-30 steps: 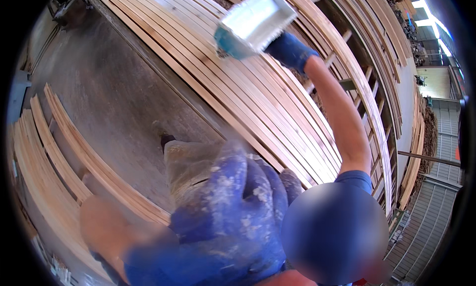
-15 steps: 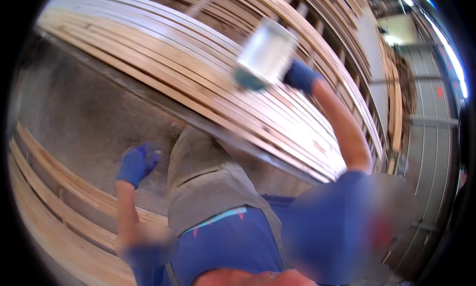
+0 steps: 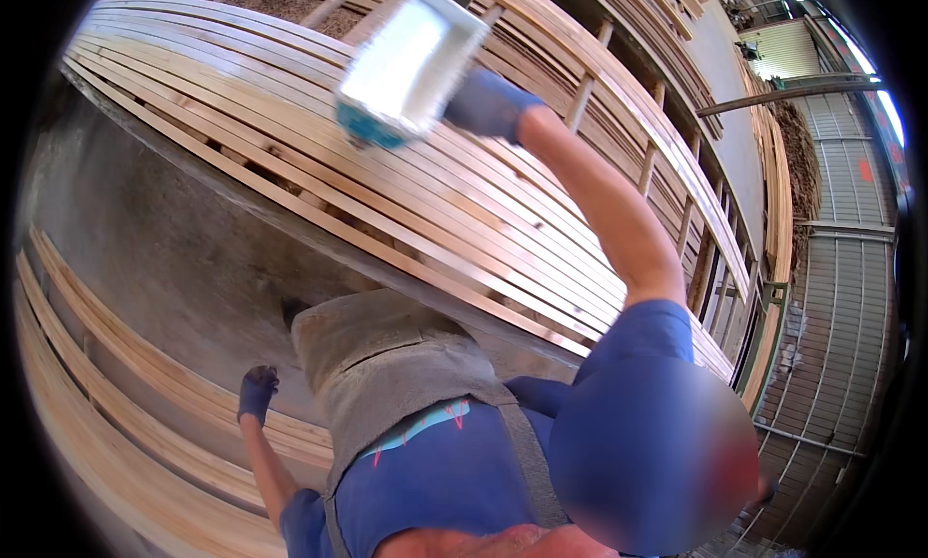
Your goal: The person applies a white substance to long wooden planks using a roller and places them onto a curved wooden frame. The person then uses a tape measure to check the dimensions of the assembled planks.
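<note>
In my blue-gloved right hand (image 3: 491, 105) is a rectangular tub (image 3: 416, 67), white inside and teal on its lower outer wall. I grip it by its right side, tilted, above a row of long pale boards (image 3: 319, 166) lying side by side. Several boards toward the far left carry a whitish coat. The tub's contents are washed out by glare. My gloved left hand (image 3: 257, 392) hangs low at my side, over the near boards, fingers loosely bent and a little apart, with nothing visible in it.
Long timbers (image 3: 145, 374) lie at the lower left beyond a strip of concrete floor (image 3: 184, 229). Wooden racks (image 3: 580, 99) with stacked strips stand behind the board row. A metal-framed wall (image 3: 841, 258) rises at the right.
My right hand has carried the tub leftward and slightly up over the boards. My left hand has dropped back closer to my body.
</note>
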{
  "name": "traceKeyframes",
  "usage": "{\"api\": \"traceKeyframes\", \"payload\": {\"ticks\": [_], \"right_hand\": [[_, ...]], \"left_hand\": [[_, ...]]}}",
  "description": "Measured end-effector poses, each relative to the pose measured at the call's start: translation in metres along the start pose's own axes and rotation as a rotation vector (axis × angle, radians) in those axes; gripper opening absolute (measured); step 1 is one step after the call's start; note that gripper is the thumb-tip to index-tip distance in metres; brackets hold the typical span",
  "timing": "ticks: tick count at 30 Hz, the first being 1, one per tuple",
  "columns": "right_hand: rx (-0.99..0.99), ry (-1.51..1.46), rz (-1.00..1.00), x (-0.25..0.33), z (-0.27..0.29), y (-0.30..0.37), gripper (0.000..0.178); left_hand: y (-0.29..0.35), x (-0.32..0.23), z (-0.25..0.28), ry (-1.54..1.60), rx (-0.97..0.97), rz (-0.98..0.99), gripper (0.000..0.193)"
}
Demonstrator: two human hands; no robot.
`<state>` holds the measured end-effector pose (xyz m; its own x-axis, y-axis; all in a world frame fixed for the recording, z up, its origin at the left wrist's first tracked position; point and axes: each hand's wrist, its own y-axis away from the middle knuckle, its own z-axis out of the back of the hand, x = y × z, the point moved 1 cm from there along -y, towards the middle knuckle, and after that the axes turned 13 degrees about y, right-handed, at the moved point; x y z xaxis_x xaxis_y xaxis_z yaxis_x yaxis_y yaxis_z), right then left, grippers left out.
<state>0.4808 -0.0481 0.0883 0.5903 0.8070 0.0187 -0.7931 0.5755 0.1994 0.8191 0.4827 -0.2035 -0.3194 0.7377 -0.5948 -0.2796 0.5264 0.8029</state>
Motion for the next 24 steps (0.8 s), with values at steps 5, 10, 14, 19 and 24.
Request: {"api": "traceKeyframes", "payload": {"ticks": [5,10,14,19,24], "right_hand": [[0.206,-0.137,-0.251,-0.073,-0.039,0.246,0.028],[0.007,-0.227,-0.218,-0.134,-0.088,0.421,0.040],[0.126,-0.429,-0.183,-0.154,-0.107,0.455,0.039],[0.117,0.098,-0.113,-0.104,-0.058,0.430,0.030],[-0.166,-0.073,-0.027,-0.162,-0.118,0.503,0.026]], "left_hand": [[0.027,0.036,-0.111,0.059,0.110,-0.087,0.023],[0.040,0.102,-0.184,-0.026,0.116,-0.305,0.024],[0.090,0.182,-0.262,0.007,0.163,-0.211,0.020],[0.216,0.225,-0.355,-0.024,0.138,0.204,0.013],[0.220,0.349,-0.405,0.127,-0.021,-0.016,0.029]]}}
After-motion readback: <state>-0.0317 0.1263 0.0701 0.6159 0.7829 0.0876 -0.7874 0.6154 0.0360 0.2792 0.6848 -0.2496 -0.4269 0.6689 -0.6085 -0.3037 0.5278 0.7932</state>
